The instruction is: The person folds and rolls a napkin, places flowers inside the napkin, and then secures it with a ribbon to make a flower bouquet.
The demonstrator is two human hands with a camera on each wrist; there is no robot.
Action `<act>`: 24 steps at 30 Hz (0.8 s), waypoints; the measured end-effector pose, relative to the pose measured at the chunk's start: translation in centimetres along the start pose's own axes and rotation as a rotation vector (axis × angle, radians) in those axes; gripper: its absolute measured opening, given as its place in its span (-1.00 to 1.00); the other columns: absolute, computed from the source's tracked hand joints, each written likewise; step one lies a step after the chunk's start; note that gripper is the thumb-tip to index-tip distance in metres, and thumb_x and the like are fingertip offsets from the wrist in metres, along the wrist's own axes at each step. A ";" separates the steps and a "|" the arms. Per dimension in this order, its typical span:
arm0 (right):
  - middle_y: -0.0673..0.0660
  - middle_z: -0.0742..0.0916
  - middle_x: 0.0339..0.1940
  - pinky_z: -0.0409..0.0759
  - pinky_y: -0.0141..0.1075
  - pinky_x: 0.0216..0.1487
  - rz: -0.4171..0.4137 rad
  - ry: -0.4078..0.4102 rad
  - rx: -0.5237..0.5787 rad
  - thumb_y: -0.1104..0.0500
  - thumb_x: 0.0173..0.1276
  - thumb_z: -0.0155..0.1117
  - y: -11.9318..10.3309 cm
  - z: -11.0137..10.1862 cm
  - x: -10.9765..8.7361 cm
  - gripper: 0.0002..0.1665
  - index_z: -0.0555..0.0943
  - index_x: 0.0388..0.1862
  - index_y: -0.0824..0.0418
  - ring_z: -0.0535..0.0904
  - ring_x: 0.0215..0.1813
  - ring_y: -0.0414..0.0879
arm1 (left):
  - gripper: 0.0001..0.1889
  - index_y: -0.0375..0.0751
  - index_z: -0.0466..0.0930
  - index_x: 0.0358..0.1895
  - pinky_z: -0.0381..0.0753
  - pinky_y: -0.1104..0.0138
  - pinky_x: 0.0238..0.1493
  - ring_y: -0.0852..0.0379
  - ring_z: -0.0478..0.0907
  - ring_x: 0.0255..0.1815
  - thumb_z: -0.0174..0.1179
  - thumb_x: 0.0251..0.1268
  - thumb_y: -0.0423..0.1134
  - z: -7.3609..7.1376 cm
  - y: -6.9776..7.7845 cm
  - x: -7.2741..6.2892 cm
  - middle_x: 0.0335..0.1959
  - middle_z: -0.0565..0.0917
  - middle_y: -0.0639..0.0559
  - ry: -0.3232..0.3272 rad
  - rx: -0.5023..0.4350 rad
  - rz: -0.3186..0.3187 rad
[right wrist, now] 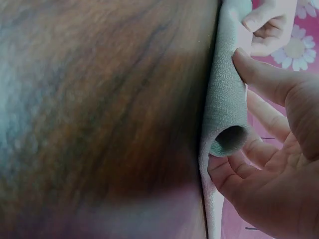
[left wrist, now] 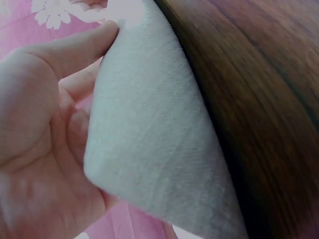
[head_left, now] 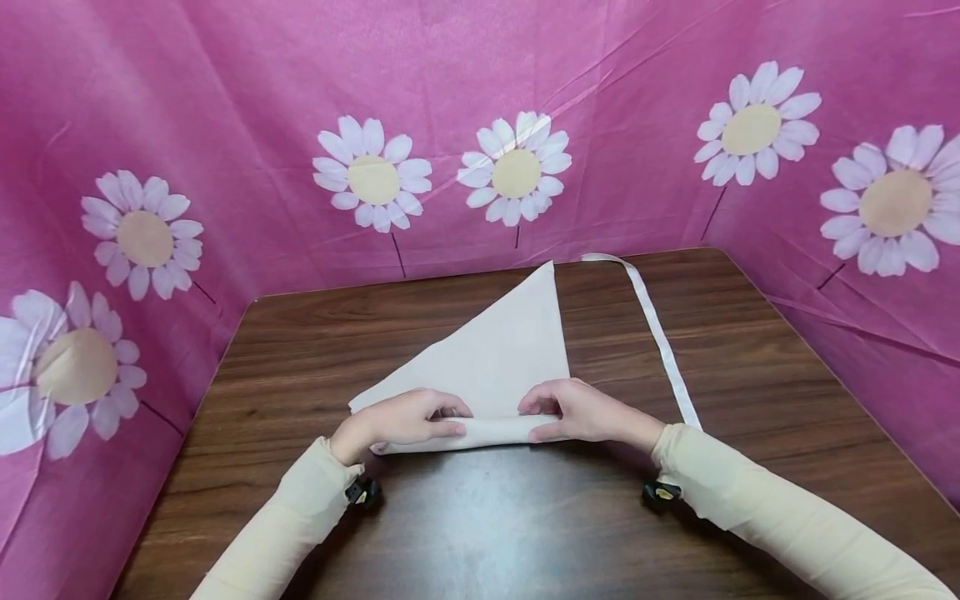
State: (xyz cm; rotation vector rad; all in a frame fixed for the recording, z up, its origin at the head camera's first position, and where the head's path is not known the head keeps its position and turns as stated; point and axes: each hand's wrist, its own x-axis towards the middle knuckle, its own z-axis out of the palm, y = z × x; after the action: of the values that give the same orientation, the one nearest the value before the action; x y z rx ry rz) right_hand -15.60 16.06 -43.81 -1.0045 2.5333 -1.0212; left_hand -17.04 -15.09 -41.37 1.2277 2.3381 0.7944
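An off-white cloth lies on the table in a roughly triangular shape, its tip pointing to the far edge. Its near edge is turned over into a loose roll, whose hollow end shows in the right wrist view. My left hand grips the left part of this roll, thumb on the near side and fingers behind. At the right part, my right hand holds the roll the same way, with its thumb on top and fingertips beside the open end. Between the two hands a short stretch of roll is visible.
The dark wood-grain table carries a long white strap right of the cloth, running from the far edge toward my right sleeve. A pink curtain printed with white daisies surrounds the table's back and sides.
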 end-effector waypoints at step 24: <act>-0.14 0.70 -0.41 0.50 -0.30 -0.22 0.111 -0.060 0.054 0.21 0.30 0.49 1.4 -1.7 0.5 -0.87 0.74 -0.19 0.12 0.53 -0.30 -0.22 | -0.72 -0.21 0.67 0.06 0.55 0.15 -0.03 0.08 0.55 -0.16 0.31 0.39 -0.17 0.1 0.6 -1.1 -0.18 0.65 0.01 0.192 0.279 -0.135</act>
State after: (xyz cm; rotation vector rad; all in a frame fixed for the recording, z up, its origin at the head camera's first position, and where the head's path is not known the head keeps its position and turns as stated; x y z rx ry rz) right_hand -17.41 17.31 -43.53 -0.8571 2.4689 -1.0070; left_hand -16.02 -15.72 -40.95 1.1265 2.7293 0.5773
